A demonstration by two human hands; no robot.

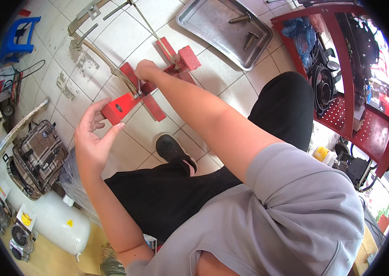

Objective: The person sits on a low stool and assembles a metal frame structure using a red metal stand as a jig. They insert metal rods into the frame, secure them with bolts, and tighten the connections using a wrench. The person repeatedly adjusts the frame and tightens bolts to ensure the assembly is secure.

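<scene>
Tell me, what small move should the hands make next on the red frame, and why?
Probably close the left hand on the red block. Its fingers only touch that end, while the right hand already holds the red frame at the middle.

Workshop floor and its clutter
A metal tray (213,27) with two bolts (246,30) lies on the tiled floor (268,73); a blue stool (17,39) at far left; a plaid bag (38,156) beside a white tank (51,214); a red rack (341,83) at right.

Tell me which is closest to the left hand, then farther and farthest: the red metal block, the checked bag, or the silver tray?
From the left hand:
1. Red metal block, touching the fingertips, just above.
2. Checked bag, on the floor to the left.
3. Silver tray, far off at upper right.
</scene>
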